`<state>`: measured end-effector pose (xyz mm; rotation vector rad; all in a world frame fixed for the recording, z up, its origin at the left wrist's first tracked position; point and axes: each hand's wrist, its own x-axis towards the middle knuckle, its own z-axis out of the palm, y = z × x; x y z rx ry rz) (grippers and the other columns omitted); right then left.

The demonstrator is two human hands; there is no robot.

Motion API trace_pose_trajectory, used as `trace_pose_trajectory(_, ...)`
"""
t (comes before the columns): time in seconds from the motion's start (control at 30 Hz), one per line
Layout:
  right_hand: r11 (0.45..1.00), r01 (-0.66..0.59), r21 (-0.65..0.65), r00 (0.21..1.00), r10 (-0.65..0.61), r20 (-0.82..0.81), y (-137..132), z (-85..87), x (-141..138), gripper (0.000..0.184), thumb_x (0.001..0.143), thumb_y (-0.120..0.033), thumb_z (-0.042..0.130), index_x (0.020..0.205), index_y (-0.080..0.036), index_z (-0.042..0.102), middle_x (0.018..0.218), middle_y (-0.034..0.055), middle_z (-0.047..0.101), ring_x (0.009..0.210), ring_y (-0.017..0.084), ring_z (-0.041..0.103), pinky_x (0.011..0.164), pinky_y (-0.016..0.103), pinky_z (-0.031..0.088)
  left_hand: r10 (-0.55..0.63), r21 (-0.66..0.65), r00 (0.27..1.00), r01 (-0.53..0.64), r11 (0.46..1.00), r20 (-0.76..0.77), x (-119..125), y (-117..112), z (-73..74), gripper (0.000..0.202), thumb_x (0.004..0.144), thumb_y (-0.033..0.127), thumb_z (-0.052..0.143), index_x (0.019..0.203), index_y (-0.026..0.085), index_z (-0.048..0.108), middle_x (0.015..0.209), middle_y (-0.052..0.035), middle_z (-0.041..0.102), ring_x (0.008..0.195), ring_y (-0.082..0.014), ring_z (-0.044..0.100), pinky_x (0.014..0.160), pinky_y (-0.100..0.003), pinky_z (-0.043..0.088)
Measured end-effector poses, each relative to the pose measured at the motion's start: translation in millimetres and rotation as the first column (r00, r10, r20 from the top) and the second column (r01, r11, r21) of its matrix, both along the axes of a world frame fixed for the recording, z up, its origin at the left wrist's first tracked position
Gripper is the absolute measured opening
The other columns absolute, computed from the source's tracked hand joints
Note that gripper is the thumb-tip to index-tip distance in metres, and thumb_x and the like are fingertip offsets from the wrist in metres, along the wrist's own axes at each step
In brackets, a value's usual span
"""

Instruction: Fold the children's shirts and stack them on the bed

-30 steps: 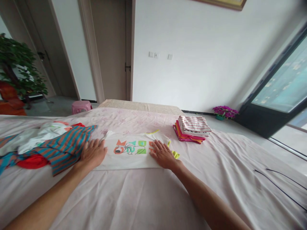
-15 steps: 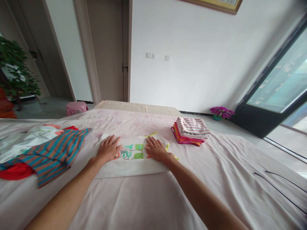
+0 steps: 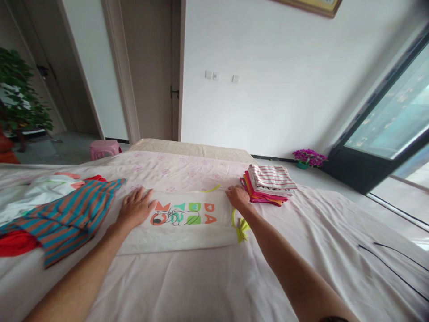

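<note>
A white printed shirt (image 3: 187,235) lies folded into a long strip on the bed, with coloured letters, a line drawing and yellow trim ending in a bow at its right end. My left hand (image 3: 136,208) rests open and flat on the shirt's left end, fingers spread. At the far right corner, my right hand (image 3: 238,197) has its fingers curled together on the cloth edge; the fingertips are partly hidden. Just beyond that hand stands a stack of folded clothes (image 3: 270,183), a red-striped white piece on top.
Left of the shirt lie a crumpled blue-and-brown striped garment (image 3: 77,214), a red cloth (image 3: 20,243) and white clothing (image 3: 50,192). Dark cords (image 3: 392,270) cross the sheet (image 3: 318,241) at right. A pink stool (image 3: 104,149) and purple flowers (image 3: 310,158) stand beyond the bed.
My hands have moved apart, the left one toward the shirt's left end and the right one to its far right corner. More of the printed letters and the yellow bow now show.
</note>
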<state>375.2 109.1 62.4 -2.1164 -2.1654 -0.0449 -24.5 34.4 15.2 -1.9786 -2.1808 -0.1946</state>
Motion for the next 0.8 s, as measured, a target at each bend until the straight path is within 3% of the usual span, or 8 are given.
trace_pose_trajectory(0.13, 0.996, 0.078, -0.051, 0.994, -0.082, -0.076, 10.4, 6.7, -8.5, 0.039, 0.087, -0.041, 0.055, 0.118, -0.021, 0.069, 0.117, 0.0120, 0.068, 0.111, 0.027, 0.061, 0.086, 0.034, 0.046, -0.001, 0.018, 1.000, 0.001, 1.000, 0.008, -0.4, -0.4, -0.7, 0.061, 0.095, 0.051, 0.031, 0.147, 0.022, 0.043, 0.156, -0.0175, 0.035, 0.144, -0.0341, 0.032, 0.111, -0.049, 0.026)
trace_pose_trajectory(0.27, 0.996, 0.073, -0.059, 0.991, -0.079, -0.111, 8.2, 15.0, -17.0, 0.032, 0.089, -0.031, 0.049, 0.113, -0.025, 0.071, 0.109, 0.0080, 0.071, 0.101, 0.024, 0.065, 0.077, 0.030, 0.046, 0.007, 0.022, 0.999, -0.008, 1.000, 0.034, -1.6, 0.9, -2.7, 0.062, 0.095, 0.052, 0.032, 0.148, 0.022, 0.043, 0.156, -0.0167, 0.036, 0.144, -0.0334, 0.032, 0.111, -0.049, 0.026)
trace_pose_trajectory(0.47, 0.987, -0.104, 0.126, 0.988, 0.117, -0.101, -23.8, 26.0, -36.1, 0.033, 0.097, -0.034, 0.041, 0.110, -0.026, 0.069, 0.117, 0.0062, 0.066, 0.097, 0.019, 0.065, 0.073, 0.025, 0.043, 0.006, 0.029, 0.998, -0.008, 1.000, 0.065, -2.7, 2.0, -4.2, 0.061, 0.094, 0.053, 0.033, 0.147, 0.023, 0.045, 0.157, -0.0165, 0.035, 0.145, -0.0334, 0.029, 0.112, -0.050, 0.024)
trace_pose_trajectory(0.6, 0.955, -0.292, 0.052, 0.950, 0.296, -0.098, -45.2, 26.8, -49.9, 0.030, 0.096, -0.039, 0.045, 0.101, -0.026, 0.071, 0.107, 0.0039, 0.069, 0.090, 0.018, 0.065, 0.071, 0.024, 0.041, 0.007, 0.029, 0.998, -0.009, 1.000, 0.069, -2.8, 1.3, -4.3, 0.061, 0.095, 0.053, 0.032, 0.147, 0.023, 0.044, 0.156, -0.0166, 0.036, 0.145, -0.0331, 0.030, 0.112, -0.051, 0.025)
trace_pose_trajectory(0.8, 0.978, -0.196, 0.065, 0.953, 0.206, -0.221, -43.6, 18.8, -53.6, 0.033, 0.094, -0.027, 0.044, 0.115, -0.025, 0.068, 0.114, 0.0048, 0.071, 0.102, 0.020, 0.065, 0.081, 0.027, 0.044, 0.000, 0.029, 0.998, -0.002, 1.000, 0.061, -3.0, 0.5, -3.2, 0.060, 0.096, 0.052, 0.032, 0.146, 0.022, 0.045, 0.156, -0.0172, 0.036, 0.144, -0.0339, 0.031, 0.112, -0.050, 0.025)
